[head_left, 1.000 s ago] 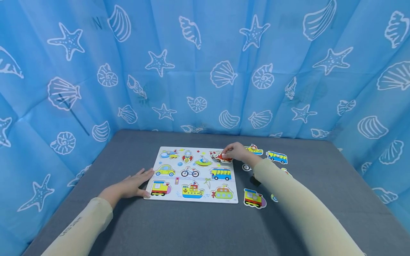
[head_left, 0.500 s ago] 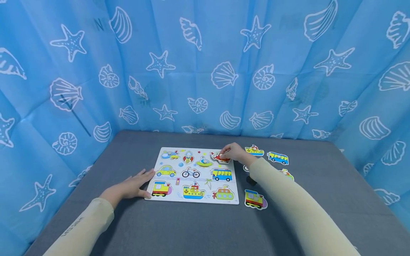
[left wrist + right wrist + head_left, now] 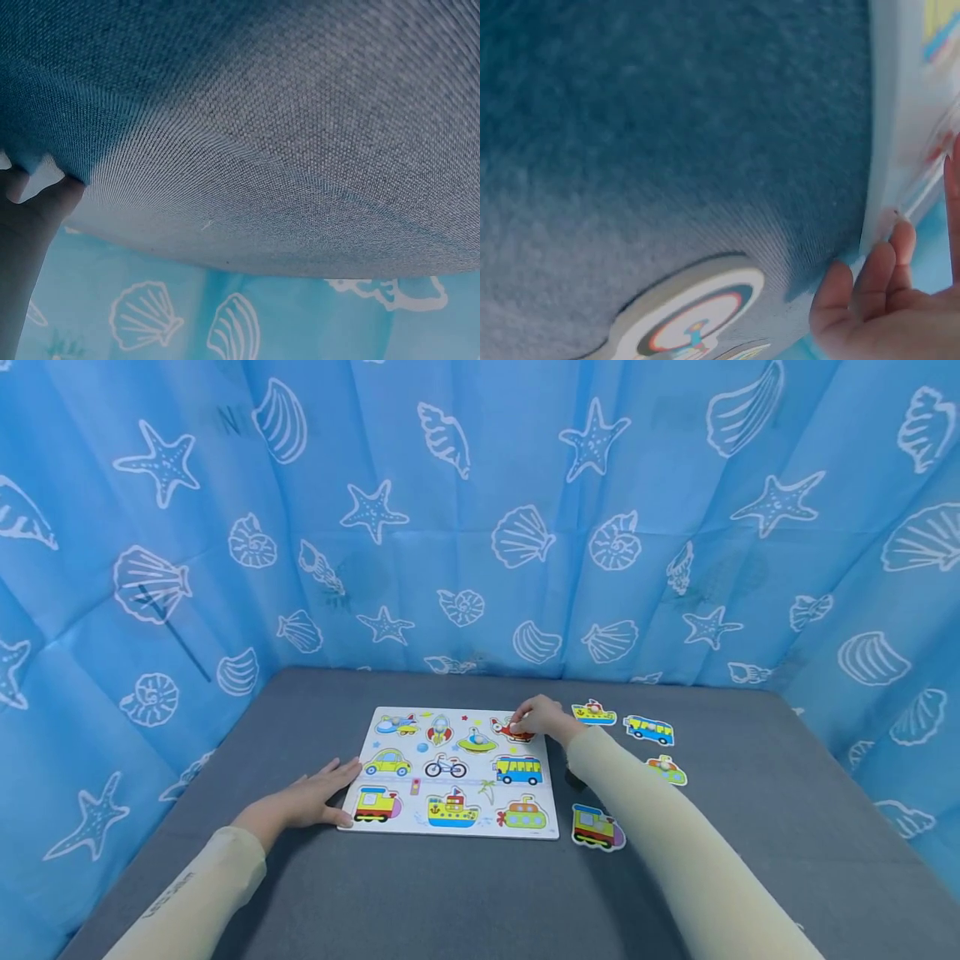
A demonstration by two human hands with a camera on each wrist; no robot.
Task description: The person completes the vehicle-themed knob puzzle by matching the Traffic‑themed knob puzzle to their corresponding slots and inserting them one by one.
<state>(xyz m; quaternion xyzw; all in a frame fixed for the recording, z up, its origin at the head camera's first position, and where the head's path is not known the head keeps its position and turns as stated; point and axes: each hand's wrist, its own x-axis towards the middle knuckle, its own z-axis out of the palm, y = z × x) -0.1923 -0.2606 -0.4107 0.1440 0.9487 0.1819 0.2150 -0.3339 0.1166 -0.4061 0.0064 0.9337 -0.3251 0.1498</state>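
A white puzzle board with vehicle pictures lies on the grey table. My left hand rests against its left edge, fingers spread and fairly straight. At the upper right corner of the board, my right hand pinches the red helicopter puzzle piece. The piece lies over the helicopter spot, partly covered by the fingers; whether it sits flush cannot be told. Knobbed plane, rocket and flying saucer pieces are in the top row. The right wrist view shows the right hand beside the board's edge.
Right of the board lie loose pieces: a ship, a bus, a submarine and a train. A bicycle piece shows in the right wrist view. A blue shell-print curtain stands behind the table.
My right hand has moved slightly left with the helicopter piece, which has turned a little and come down onto its spot. The left hand stays at the board's edge.
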